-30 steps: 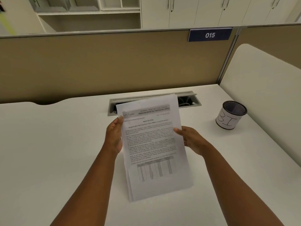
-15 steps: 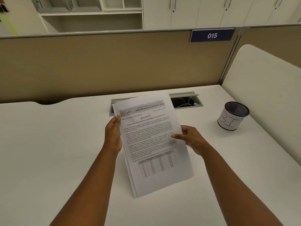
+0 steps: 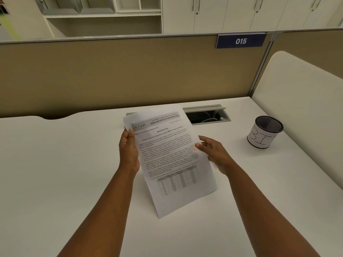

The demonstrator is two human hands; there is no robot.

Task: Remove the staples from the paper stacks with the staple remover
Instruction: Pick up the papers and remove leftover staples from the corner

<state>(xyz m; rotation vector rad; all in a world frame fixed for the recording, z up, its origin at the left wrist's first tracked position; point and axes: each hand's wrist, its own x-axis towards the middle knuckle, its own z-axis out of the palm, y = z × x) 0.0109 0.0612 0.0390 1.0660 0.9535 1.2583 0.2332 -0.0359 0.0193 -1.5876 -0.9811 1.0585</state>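
Evidently little is done yet: the left hand (image 3: 128, 152) grips the left edge of the paper stack (image 3: 170, 160), held tilted above the desk (image 3: 55, 164), while the right hand (image 3: 213, 153) pinches its right edge. No staple remover shows; a mesh cup (image 3: 264, 132) stands at right. Staple removal seemingly remains.

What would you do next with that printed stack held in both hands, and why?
Probably lay the paper stack flat on the desk. Both the left hand and right hand hold it tilted, and no staple remover is in view, so a hand needs freeing.
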